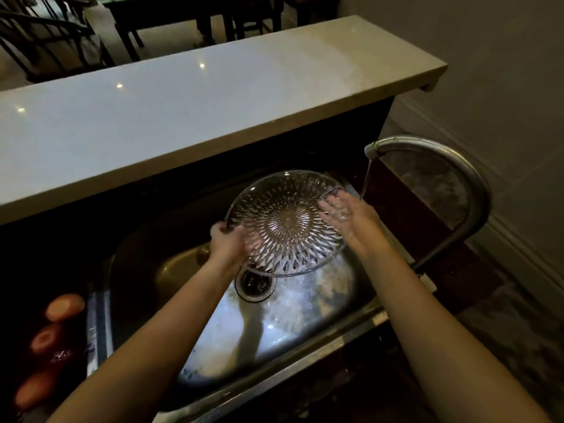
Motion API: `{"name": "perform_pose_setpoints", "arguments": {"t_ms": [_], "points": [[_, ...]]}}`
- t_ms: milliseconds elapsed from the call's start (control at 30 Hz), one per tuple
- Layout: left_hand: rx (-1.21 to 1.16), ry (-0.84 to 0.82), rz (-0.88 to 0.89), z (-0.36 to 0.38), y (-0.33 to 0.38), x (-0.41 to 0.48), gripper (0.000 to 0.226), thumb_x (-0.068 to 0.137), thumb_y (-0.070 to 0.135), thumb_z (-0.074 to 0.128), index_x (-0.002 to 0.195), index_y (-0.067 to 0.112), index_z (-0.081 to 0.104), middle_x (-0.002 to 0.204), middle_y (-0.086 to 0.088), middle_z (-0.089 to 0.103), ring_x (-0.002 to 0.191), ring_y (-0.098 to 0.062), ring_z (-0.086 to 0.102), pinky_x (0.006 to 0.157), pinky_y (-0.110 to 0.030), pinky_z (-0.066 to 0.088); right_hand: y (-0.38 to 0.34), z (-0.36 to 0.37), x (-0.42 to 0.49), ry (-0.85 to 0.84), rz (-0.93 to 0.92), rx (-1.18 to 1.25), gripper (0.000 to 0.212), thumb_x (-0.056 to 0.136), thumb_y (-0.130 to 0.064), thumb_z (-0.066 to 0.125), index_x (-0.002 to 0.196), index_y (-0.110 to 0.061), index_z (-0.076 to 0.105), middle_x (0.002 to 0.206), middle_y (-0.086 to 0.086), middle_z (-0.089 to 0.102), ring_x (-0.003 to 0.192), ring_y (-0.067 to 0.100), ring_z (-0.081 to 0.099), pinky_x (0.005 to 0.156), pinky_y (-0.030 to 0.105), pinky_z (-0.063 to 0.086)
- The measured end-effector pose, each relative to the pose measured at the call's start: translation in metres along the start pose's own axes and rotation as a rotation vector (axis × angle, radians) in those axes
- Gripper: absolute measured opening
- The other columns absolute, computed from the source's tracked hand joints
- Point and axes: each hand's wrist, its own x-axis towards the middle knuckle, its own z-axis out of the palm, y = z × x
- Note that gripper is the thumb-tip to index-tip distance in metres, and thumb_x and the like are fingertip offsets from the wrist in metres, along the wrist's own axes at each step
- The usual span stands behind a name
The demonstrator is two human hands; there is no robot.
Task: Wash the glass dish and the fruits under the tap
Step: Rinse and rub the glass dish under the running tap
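A round cut-glass dish (283, 221) is held tilted above the steel sink (305, 306). My left hand (227, 239) grips its lower left rim. My right hand (348, 216) lies flat with fingers spread against the dish's right side, wet. The curved metal tap (433, 154) at the right runs a thin stream of water that falls just behind my right hand, past the dish's right edge. Several reddish-orange fruits (64, 306) lie on the dark counter left of the sink.
The sink drain (254, 283) sits below the dish. A pale stone ledge (183, 96) runs behind the sink. Dark chairs and a table (198, 10) stand beyond it. A grey wall and a tiled floor (518, 315) are at the right.
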Motion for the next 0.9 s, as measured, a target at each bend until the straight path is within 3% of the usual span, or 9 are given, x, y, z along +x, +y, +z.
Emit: {"name": "perform_pose_setpoints", "arguments": {"t_ms": [100,167,267,367,467,600,733,800,900], "points": [[0.718,0.052,0.681,0.004,-0.002,-0.010,0.062,0.091,0.025,0.055,0.145,0.022,0.025,0.152,-0.013,0.025,0.137,-0.026,0.030,0.113,-0.041,0.025,-0.007,0.004,0.002,0.141,0.081,0.023,0.037,0.099,-0.005,0.032,0.133,0.006,0.039,0.134,0.027,0.049,0.114,0.038,0.057,0.084,0.044,0.051],[0.989,-0.244,0.972,0.000,-0.001,-0.018,0.053,0.091,0.048,0.043,0.141,0.032,0.034,0.154,-0.001,0.026,0.143,-0.017,0.015,0.116,-0.045,0.012,-0.014,0.003,0.004,0.188,0.110,0.029,0.036,0.100,-0.003,0.028,0.132,0.008,0.039,0.135,0.029,0.047,0.118,0.039,0.054,0.086,0.046,0.049],[1.314,-0.683,1.100,-0.010,-0.001,-0.025,0.056,0.083,0.063,0.043,0.135,0.048,0.029,0.147,0.014,0.036,0.139,-0.008,0.027,0.113,-0.041,0.029,-0.024,-0.002,0.003,0.178,0.183,-0.016,0.042,0.102,-0.007,0.017,0.139,0.004,0.032,0.143,0.027,0.038,0.129,0.039,0.043,0.101,0.049,0.039],[1.205,-0.702,1.237,-0.011,0.004,-0.029,0.045,0.087,0.038,0.057,0.131,0.032,0.047,0.136,0.011,0.049,0.126,-0.007,0.048,0.101,-0.033,0.046,-0.034,-0.004,-0.006,0.144,0.201,0.009,0.043,0.101,-0.007,0.013,0.141,0.000,0.029,0.147,0.028,0.030,0.134,0.043,0.034,0.107,0.051,0.031],[0.957,-0.621,1.117,0.000,0.016,-0.028,0.032,0.086,0.027,0.059,0.116,0.016,0.065,0.113,0.006,0.066,0.104,-0.010,0.064,0.088,-0.030,0.052,-0.043,0.000,-0.014,0.067,0.153,0.064,0.038,0.101,-0.015,0.029,0.138,-0.006,0.034,0.146,0.026,0.033,0.131,0.043,0.037,0.107,0.053,0.033],[0.468,-0.622,0.558,0.008,0.036,-0.017,0.029,0.085,0.036,0.054,0.103,0.019,0.069,0.102,-0.003,0.073,0.097,-0.019,0.068,0.084,-0.031,0.055,-0.039,0.007,-0.009,-0.028,0.052,-0.374,0.041,0.100,-0.034,0.033,0.137,-0.017,0.039,0.142,0.007,0.046,0.132,0.025,0.041,0.107,0.040,0.030],[0.036,-0.694,0.258,0.001,0.039,-0.002,0.033,0.090,0.035,0.045,0.104,0.014,0.067,0.102,-0.010,0.073,0.095,-0.027,0.070,0.076,-0.035,0.058,-0.032,0.008,0.000,-0.020,-0.085,-0.622,0.051,0.100,-0.038,0.030,0.145,-0.015,0.027,0.150,0.007,0.034,0.137,0.024,0.034,0.114,0.044,0.027],[-0.082,-0.689,0.178,-0.002,0.035,0.003,0.035,0.095,0.033,0.039,0.103,0.011,0.065,0.101,-0.012,0.073,0.092,-0.029,0.070,0.071,-0.037,0.059,-0.029,0.002,-0.002,-0.001,-0.093,-0.681,0.051,0.098,-0.044,0.029,0.136,-0.011,0.040,0.138,0.012,0.048,0.124,0.026,0.049,0.103,0.044,0.042],[-0.195,-0.592,0.097,-0.003,0.028,0.010,0.034,0.097,0.033,0.038,0.101,0.010,0.063,0.092,-0.011,0.075,0.082,-0.027,0.072,0.064,-0.038,0.060,-0.026,-0.008,-0.007,0.052,-0.069,-0.666,0.051,0.096,-0.050,0.032,0.101,-0.009,0.061,0.093,0.010,0.066,0.074,0.017,0.064,0.056,0.024,0.052]]}}
